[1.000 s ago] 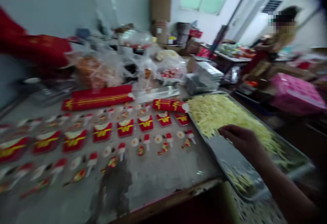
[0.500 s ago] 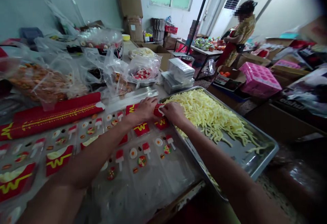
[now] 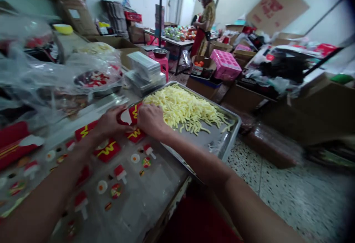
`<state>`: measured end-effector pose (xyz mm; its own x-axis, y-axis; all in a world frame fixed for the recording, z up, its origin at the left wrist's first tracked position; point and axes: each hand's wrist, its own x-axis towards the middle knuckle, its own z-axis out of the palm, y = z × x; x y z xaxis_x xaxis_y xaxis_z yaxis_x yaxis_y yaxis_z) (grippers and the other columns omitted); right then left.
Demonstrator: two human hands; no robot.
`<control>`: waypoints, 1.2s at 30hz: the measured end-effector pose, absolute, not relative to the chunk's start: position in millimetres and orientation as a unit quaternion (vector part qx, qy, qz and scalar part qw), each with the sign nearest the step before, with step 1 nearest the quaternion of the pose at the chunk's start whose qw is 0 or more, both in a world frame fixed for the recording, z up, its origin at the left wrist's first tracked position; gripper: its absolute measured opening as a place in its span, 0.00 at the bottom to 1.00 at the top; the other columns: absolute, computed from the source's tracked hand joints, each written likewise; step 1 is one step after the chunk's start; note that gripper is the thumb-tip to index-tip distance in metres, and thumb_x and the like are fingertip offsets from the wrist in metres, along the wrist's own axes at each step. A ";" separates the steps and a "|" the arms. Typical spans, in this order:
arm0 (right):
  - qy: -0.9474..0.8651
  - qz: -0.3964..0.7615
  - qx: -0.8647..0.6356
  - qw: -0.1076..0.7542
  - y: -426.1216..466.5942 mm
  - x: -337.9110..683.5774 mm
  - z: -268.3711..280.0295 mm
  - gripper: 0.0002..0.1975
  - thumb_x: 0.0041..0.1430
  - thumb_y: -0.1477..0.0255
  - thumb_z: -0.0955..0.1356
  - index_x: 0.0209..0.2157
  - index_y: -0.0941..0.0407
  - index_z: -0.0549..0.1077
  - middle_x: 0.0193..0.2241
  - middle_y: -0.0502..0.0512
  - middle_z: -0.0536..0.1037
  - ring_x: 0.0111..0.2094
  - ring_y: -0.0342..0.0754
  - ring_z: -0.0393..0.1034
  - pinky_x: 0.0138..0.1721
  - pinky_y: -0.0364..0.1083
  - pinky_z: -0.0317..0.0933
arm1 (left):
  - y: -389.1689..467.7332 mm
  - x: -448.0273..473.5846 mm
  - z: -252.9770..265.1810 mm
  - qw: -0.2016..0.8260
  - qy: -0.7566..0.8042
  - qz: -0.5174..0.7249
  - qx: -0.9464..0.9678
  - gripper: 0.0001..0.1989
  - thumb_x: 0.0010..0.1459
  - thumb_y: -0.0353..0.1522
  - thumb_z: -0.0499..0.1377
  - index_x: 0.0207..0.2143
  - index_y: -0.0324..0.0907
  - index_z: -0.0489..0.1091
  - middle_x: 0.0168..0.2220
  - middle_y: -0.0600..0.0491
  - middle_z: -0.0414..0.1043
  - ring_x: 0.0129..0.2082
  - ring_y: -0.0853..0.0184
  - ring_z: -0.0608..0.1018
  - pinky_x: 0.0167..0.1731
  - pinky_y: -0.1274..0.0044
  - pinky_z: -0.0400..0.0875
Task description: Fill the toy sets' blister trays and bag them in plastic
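Between my hands is a small red fry carton (image 3: pixel 134 113) with a yellow zigzag mark and a whitish inner flap. My left hand (image 3: pixel 112 122) curls round its left side. The closed fingers of my right hand (image 3: pixel 150 120) grip its right side, by the corner of a metal tray (image 3: pixel 222 150). Pale yellow fry-shaped pieces (image 3: pixel 183 106) are heaped in that tray. Below my hands lie clear plastic pouches (image 3: pixel 124 184) holding miniature eggs, ice pops and pizzas. Another red carton (image 3: pixel 108 150) rests on a pouch beside my left wrist.
A stack of flat red cartons (image 3: pixel 16 145) lies at the left. Behind it are clear bags and a bowl (image 3: pixel 97 84) of red and white pieces. Clear boxes (image 3: pixel 144 67) stand behind the tray. A person (image 3: pixel 203 21) stands at a far table; cartons and a pink pack (image 3: pixel 226 64) crowd the right.
The view has swung right, so the table things sit further left. My hands stay at the carton, which is now tilted with its whitish flap showing more.
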<state>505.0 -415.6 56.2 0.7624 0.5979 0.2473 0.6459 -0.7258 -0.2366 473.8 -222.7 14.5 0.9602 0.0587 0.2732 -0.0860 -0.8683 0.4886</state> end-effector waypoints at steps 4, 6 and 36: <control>-0.408 -0.137 -0.890 0.149 -448.9 471.8 69.1 0.10 0.65 0.70 0.65 0.42 0.59 0.77 0.42 0.60 0.80 0.42 0.55 0.70 0.43 0.51 0.59 | -277.7 455.0 35.8 0.223 -0.110 0.178 0.952 0.50 0.41 0.36 0.69 0.66 0.52 0.54 0.63 0.52 0.67 0.64 0.53 0.69 0.65 0.60 0.63; -0.432 -0.135 -0.878 0.155 -474.1 462.5 67.9 0.11 0.68 0.71 0.64 0.40 0.58 0.78 0.41 0.58 0.80 0.42 0.53 0.70 0.43 0.50 0.59 | -303.5 442.1 40.7 0.202 -0.094 0.174 0.959 0.47 0.45 0.35 0.65 0.67 0.48 0.53 0.62 0.47 0.68 0.62 0.52 0.71 0.62 0.62 0.67; -0.150 0.032 -0.988 0.022 -668.1 501.7 0.3 0.12 0.60 0.64 0.69 0.37 0.56 0.83 0.38 0.61 0.83 0.38 0.53 0.77 0.34 0.45 0.59 | -447.3 428.8 24.2 0.220 -0.096 0.085 0.967 0.33 0.48 0.32 0.69 0.55 0.44 0.60 0.53 0.44 0.72 0.54 0.52 0.76 0.56 0.63 0.72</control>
<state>501.7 -668.1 0.3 0.9527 0.2986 -0.0571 0.2957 -0.9538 -0.0538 428.8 -447.3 24.2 0.9672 -0.1489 0.2060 -0.2232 -0.8850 0.4085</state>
